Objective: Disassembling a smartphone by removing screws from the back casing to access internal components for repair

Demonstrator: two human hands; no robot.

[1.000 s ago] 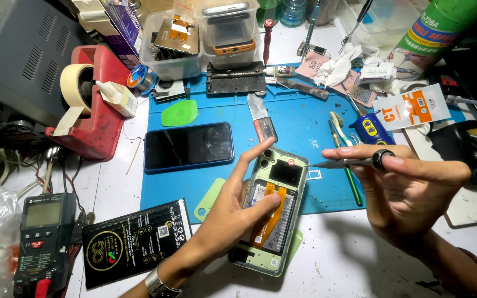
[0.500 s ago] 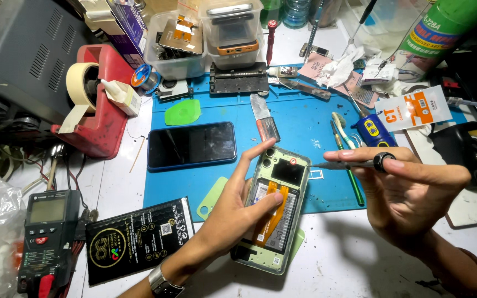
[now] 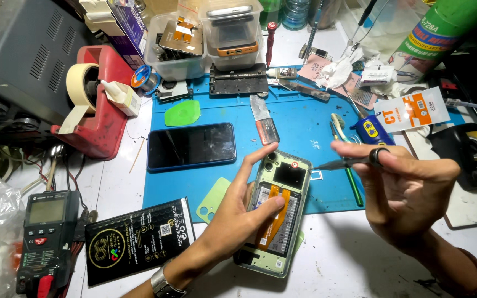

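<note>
Left hand (image 3: 238, 212) pins opened phone (image 3: 276, 212) flat, fingers spread on it. Right hand (image 3: 409, 190) pinches screwdriver (image 3: 346, 163), tip near top edge; best kept steady, phone braced.

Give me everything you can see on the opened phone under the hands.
The opened phone lies face down, back cover off, half on the blue mat, half on the white table. Its frame is pale green; inside show an orange flex cable, a dark square near the top and a small red-ringed part. The left hand steadies it, thumb on the cable. The right hand holds a thin dark tool just beside its top right corner.
</note>
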